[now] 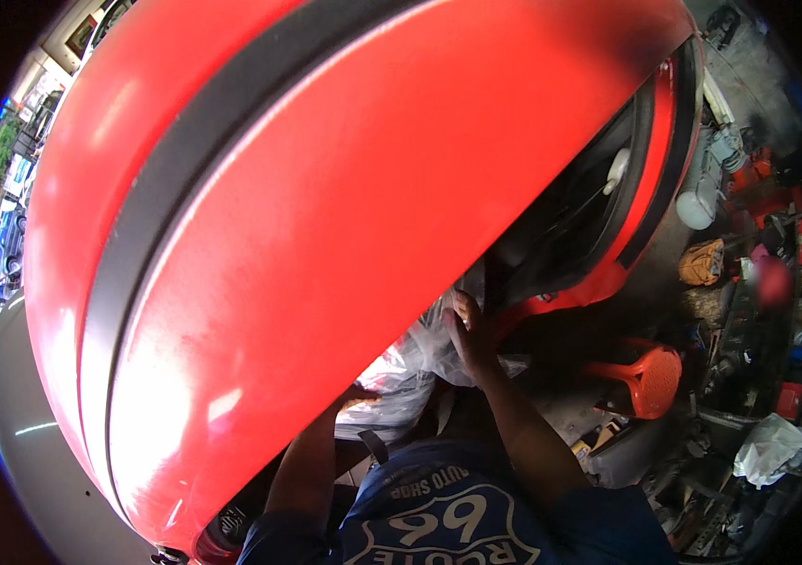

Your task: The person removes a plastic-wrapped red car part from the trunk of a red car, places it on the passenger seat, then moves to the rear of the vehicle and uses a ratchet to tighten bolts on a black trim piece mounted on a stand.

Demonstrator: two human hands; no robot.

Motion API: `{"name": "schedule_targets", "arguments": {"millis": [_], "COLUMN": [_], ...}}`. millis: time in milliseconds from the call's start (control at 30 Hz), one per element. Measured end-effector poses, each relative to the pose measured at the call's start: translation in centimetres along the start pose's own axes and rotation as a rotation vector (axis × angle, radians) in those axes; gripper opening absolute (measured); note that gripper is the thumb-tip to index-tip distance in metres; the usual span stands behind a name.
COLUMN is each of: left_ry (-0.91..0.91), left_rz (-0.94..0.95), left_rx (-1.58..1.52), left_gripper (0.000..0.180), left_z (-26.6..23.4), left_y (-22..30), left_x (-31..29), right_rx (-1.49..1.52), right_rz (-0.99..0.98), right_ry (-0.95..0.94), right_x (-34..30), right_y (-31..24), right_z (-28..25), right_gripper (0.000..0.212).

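- Red car body panel (344,188): nearest the camera, fills most of the view; glossy, curved, with a black trim strip (184,188) running along its length.
- Right hand (470,331): forearm rises from the lower edge, past the blue printed shirt (439,518); palm laid flat against the clear plastic bag (410,363), fingers straight and spread, pointing up toward the dark gap under the panel's edge; nothing clasped.
- Left hand (356,395): forearm rises beside the panel's lower rim; the hand is largely hidden behind the panel and the bag, so whether the fingers are curled or loose cannot be told.
- Clear plastic bag: crumpled, lying between the two hands just below the panel's edge; something red and white shows through it, kind unclear.
- Orange plastic stool (650,377): on the floor to the right, well apart from the hands.
- White cloth or bag (770,450): crumpled, far right, among scattered workshop clutter.
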State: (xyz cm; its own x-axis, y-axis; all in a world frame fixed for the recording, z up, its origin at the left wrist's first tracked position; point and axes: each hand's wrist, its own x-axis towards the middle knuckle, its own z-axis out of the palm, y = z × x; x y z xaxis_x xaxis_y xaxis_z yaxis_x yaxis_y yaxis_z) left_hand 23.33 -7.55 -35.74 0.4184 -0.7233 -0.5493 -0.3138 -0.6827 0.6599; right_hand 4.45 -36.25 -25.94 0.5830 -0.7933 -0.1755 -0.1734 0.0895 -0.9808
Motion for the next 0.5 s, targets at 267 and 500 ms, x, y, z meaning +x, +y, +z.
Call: {"name": "schedule_targets", "arguments": {"millis": [267,500], "left_ry": [-0.153,-0.078], "left_rz": [-0.175,-0.037], "left_rx": [-0.046,0.009], "left_gripper": [0.103,0.111], "left_z": [0.7,1.3], "left_y": [-0.1,-0.2], "left_x": [1.1,1.5], "right_rx": [-0.045,-0.040], "right_rz": [0.163,0.107], "right_ry": [0.017,0.054], "right_x": [-0.3,2.9], "right_y": [-0.9,0.4], "right_z": [2.2,1.8], "right_gripper": [0.100,0.128]}}
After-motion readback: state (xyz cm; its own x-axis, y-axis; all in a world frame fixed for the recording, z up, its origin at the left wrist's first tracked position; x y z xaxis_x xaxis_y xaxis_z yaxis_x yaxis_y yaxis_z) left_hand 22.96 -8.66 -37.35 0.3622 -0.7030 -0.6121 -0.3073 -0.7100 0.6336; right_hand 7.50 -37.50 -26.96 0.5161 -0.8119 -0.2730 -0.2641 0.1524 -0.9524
